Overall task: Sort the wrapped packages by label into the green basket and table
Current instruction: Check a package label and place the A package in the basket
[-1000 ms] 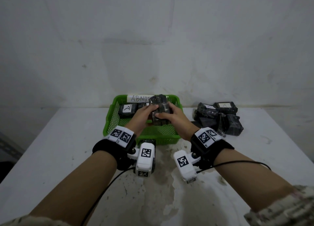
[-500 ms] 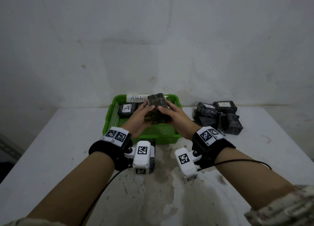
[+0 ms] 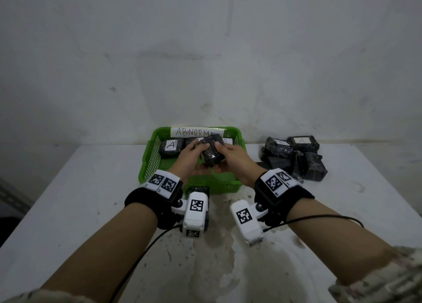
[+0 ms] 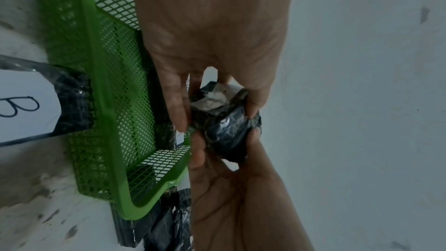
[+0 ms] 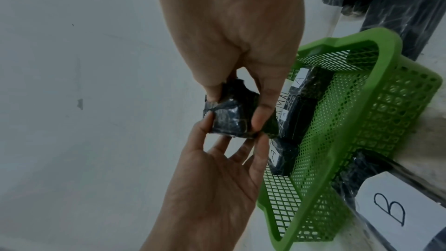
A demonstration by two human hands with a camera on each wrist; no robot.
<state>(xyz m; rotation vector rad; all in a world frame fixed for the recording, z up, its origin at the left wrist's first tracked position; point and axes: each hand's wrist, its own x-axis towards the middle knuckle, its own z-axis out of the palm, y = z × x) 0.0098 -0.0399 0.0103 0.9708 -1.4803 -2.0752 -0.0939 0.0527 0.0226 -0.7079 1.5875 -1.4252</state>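
Note:
A black wrapped package (image 3: pixel 211 153) is held between both hands above the green basket (image 3: pixel 146 165). My left hand (image 3: pixel 190 156) grips its left side and my right hand (image 3: pixel 233 156) its right side. In the left wrist view the left hand (image 4: pixel 217 114) pinches the package (image 4: pixel 226 131), which shows a crumpled white label patch I cannot read. In the right wrist view the right hand (image 5: pixel 236 106) pinches the same package (image 5: pixel 229 119), with the left hand's fingertips (image 5: pixel 210 121) on its lower edge. Packages labelled A (image 3: pixel 171 146) lie in the basket.
The basket carries a paper sign reading ABNORMAL (image 3: pixel 196 132) on its far wall. A pile of black wrapped packages (image 3: pixel 294 159) lies on the table (image 3: pixel 80 200) to the right. A package labelled B (image 5: pixel 391 209) sits in front of the basket, by my wrists. A wall stands close behind.
The package has been turned between my two hands and now sits a little lower and further left over the basket. Both hands keep hold of it.

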